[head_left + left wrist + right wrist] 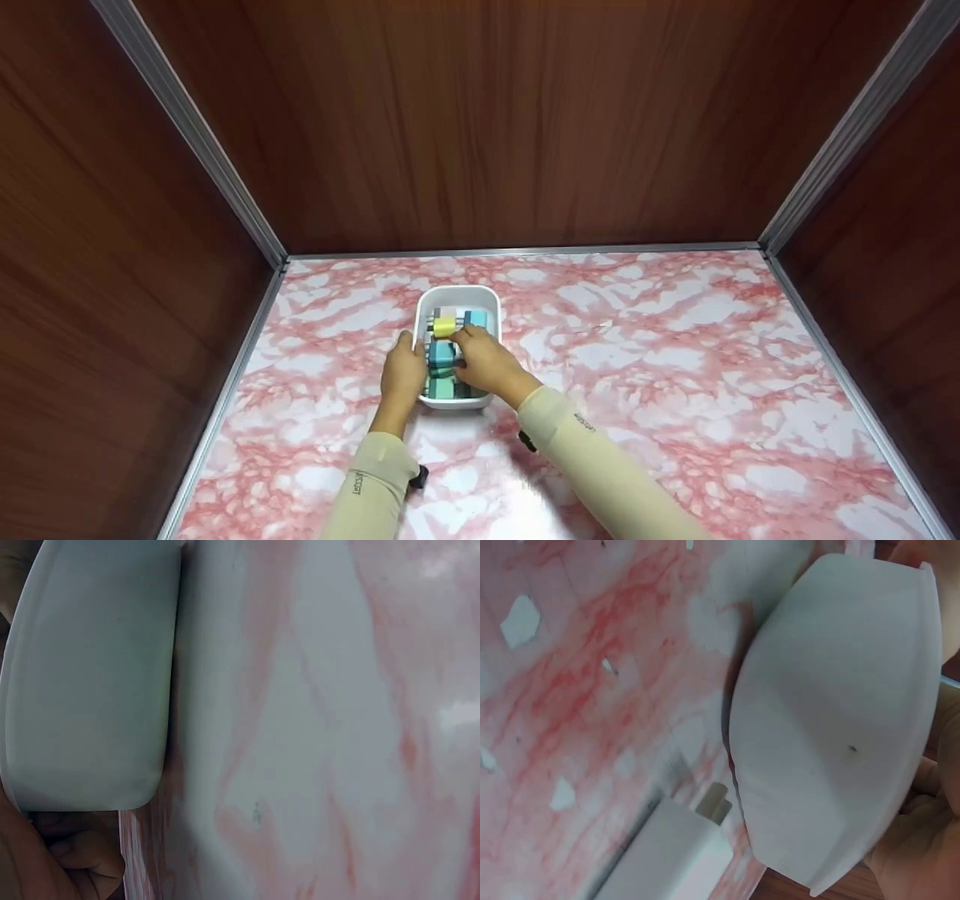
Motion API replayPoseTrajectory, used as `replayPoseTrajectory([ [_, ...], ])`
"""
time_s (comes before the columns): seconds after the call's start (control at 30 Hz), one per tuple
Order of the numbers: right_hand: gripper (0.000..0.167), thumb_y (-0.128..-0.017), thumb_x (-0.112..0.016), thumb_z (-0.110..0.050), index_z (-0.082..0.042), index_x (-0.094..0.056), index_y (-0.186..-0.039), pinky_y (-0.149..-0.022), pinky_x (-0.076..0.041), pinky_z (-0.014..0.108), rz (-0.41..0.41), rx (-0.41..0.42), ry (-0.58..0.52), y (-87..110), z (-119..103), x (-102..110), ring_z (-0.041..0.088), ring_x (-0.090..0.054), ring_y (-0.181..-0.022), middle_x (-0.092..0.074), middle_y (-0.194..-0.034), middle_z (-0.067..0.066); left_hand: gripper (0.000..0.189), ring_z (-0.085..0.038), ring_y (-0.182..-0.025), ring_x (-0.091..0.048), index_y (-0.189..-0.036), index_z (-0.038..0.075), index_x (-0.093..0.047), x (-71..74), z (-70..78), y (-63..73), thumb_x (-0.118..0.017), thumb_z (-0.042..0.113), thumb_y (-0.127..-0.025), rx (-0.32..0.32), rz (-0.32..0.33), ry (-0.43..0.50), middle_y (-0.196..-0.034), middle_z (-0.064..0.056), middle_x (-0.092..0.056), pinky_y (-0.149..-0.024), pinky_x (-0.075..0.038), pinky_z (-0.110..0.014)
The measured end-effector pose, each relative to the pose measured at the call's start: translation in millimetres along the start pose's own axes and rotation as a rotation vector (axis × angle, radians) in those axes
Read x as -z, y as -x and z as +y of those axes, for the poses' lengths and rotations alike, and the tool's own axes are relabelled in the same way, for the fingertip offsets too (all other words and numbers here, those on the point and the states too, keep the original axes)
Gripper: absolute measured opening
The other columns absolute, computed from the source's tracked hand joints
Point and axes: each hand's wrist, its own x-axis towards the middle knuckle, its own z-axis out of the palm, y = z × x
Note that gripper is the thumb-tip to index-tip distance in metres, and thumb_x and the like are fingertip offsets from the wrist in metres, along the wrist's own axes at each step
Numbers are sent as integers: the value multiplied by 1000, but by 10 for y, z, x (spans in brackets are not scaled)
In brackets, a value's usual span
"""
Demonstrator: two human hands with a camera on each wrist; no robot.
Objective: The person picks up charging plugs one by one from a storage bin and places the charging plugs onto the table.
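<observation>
A white oblong container (458, 295) stands on the table with several small coloured blocks inside, some with short thin prongs. My left hand (403, 369) grips its left rim; in the left wrist view the curled fingers (86, 851) lie at the container's end. My right hand (484, 361) reaches over the right rim, its bent fingers down among the blocks. A yellow block (444, 327) lies at the fingertips, a blue block (441, 352) just left of the thumb. Further blocks are a light blue one (475, 319) behind and a mint-green one (442, 388) in front. I cannot tell whether the right fingers pinch a block.
The red-and-white marbled tabletop (637, 360) spreads around the container. Dark wood panels (525, 127) with grey metal edging enclose the back and sides. In the right wrist view, a white box-shaped thing (667, 855) with a grey-brown tab shows below the container.
</observation>
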Motion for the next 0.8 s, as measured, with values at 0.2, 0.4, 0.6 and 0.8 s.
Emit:
replayPoseTrajectory([
  [0.2, 53, -85, -81, -20, -6, -62, -132, -103, -49, 39, 15, 4, -13, -57, -48, -70, 25, -61, -116, -63, -123, 9, 19, -38, -84, -67, -111, 5, -58, 0, -2, -4, -50, 22, -105, 5, 9, -6, -98, -20, -70, -73, -50, -56],
  [0.4, 52, -86, -81, -22, -5, -62, -131, -105, -49, 39, 44, -11, -12, -110, -90, -137, 25, -60, -117, -62, -123, 10, 19, -39, -86, -69, -109, 6, -57, 6, 6, -6, -50, 23, -106, 5, 4, -4, -98, -20, -71, -72, -50, -56],
  [0.6, 52, -86, -81, -21, -4, -62, -131, -105, -49, 38, 30, -21, 13, -144, -112, -195, 25, -59, -119, -62, -126, 10, 21, -39, -87, -70, -111, 5, -58, 3, -2, -6, -50, 24, -106, 2, -5, -16, -99, -20, -71, -72, -50, -56],
  [0.8, 46, -85, -82, -20, -5, -65, -125, -102, -51, 39, 72, 17, 65, -171, -115, -250, 27, -62, -114, -64, -119, 10, 20, -38, -85, -69, -108, 5, -55, 15, -3, -2, -50, 24, -107, -12, -9, -42, -95, -19, -70, -72, -50, -55],
])
